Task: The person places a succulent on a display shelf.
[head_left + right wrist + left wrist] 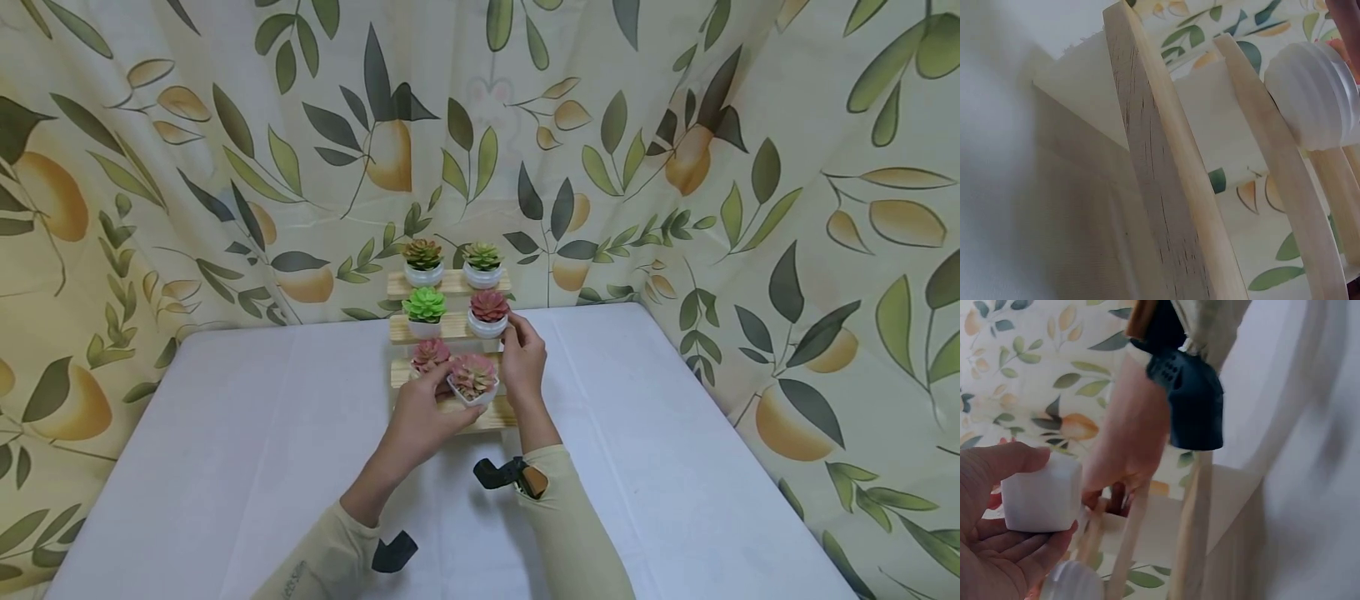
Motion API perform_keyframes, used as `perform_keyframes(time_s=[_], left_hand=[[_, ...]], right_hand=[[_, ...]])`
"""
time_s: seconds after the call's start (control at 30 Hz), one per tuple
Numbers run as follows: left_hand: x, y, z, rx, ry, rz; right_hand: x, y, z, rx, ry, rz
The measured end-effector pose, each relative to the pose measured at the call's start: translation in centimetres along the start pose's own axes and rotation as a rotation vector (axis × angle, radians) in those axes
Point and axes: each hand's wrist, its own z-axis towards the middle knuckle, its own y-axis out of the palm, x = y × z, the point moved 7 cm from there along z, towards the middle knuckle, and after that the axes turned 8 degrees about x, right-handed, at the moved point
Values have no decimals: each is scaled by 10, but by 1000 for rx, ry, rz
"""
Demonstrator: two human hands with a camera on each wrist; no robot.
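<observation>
My left hand (423,412) holds a white angular pot (1042,495) with a pink succulent (474,377), thumb on one side and fingers under the other. It is in front of the lower steps of a small wooden tiered stand (450,283). My right hand (525,360) is at the stand's right side, its fingertips on the right side of a white round pot (1310,97) with a dark red succulent (489,305) on the second step. Part of that grip is hidden. Another pink succulent (431,354) is on the third step, partly behind my left hand.
A bright green succulent (424,305) stands left on the second step. A reddish-green succulent (422,255) and a green succulent (482,257) are on the top step. The stand rests on a white-covered table (285,433), with a leaf-and-fruit patterned curtain (465,150) behind.
</observation>
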Motion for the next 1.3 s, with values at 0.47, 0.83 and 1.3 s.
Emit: perform_keyframes(time_s=[0.47, 0.83, 1.3], left_hand=[[-14, 36, 1, 38, 20, -2], [-11, 55, 10, 124, 29, 62], [-12, 70, 23, 141, -18, 83]], right_hand=[[0, -1, -1, 5, 75, 66], [6, 2, 2, -109, 180, 254], [11, -1, 5, -155, 252, 331]])
